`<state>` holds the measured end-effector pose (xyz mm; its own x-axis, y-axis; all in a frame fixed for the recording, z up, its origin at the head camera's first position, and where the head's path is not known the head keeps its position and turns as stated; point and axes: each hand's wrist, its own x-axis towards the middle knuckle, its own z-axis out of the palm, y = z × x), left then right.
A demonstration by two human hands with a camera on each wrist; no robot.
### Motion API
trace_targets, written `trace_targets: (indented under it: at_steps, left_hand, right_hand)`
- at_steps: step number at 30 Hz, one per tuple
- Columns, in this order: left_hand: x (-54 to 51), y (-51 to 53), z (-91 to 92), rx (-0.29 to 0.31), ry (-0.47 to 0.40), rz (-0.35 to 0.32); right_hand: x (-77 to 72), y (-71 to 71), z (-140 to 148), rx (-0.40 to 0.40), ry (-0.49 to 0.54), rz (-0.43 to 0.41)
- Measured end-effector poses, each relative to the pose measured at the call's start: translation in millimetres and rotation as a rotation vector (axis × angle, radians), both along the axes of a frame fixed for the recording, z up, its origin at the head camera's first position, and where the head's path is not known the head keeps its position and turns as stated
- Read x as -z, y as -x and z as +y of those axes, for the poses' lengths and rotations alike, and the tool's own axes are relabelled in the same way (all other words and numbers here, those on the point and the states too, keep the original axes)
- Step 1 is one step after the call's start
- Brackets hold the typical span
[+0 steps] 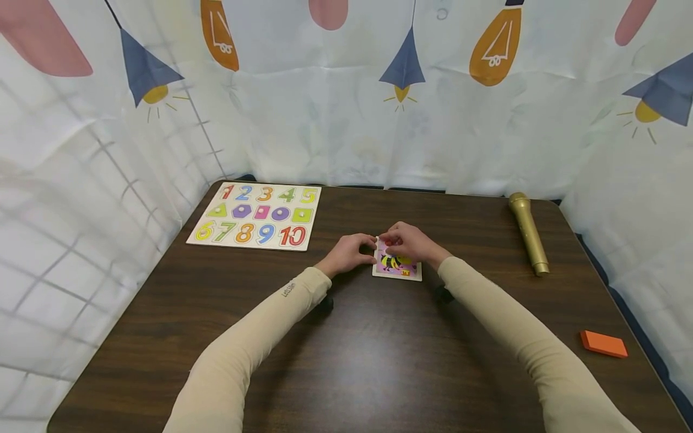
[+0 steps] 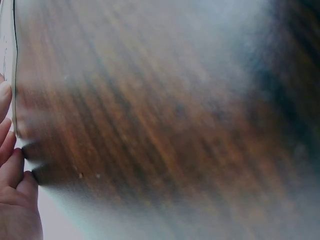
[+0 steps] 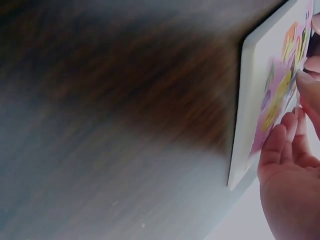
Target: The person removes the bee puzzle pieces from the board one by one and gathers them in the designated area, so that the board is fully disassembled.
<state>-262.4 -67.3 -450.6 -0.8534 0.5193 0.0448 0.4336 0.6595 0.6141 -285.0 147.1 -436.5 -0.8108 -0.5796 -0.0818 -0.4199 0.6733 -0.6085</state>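
A small square bee puzzle (image 1: 397, 275), with a pinkish-purple picture and a pale border, lies flat on the dark wooden table. My left hand (image 1: 351, 252) grips its left edge, thumb lower and forefinger higher. Over the upper part of the picture, my right hand (image 1: 412, 243) has thumb and fingers bent together, pinching what looks like a puzzle piece; the fingers cover most of it. The right wrist view shows the pale border (image 3: 243, 110) close up, with fingers (image 3: 275, 147) over the picture. Only part of a hand (image 2: 17, 210) shows at the left wrist view's edge.
A number-and-shape board (image 1: 253, 216) lies at the back left of the table (image 1: 346, 337). Toward the back right is a gold microphone (image 1: 529, 234), and an orange block (image 1: 603, 344) sits near the right edge. A patterned white curtain (image 1: 335, 132) encloses the back and sides.
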Motion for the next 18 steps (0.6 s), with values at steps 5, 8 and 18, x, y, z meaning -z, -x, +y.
trace_targets:
  at_steps: [5, 8, 18]
  left_hand:
    - [0.8, 0.2, 0.1, -0.001, 0.003, 0.006]
    - [0.6, 0.1, 0.4, -0.004, 0.004, 0.002]
    - [0.3, 0.5, 0.4, -0.001, 0.005, 0.014]
  right_hand:
    - [-0.9, -0.3, 3.5, -0.017, 0.004, 0.012]
    - [-0.7, -0.5, 4.1, -0.022, -0.004, 0.038]
    - [1.3, -1.0, 2.8, 0.001, -0.012, 0.038]
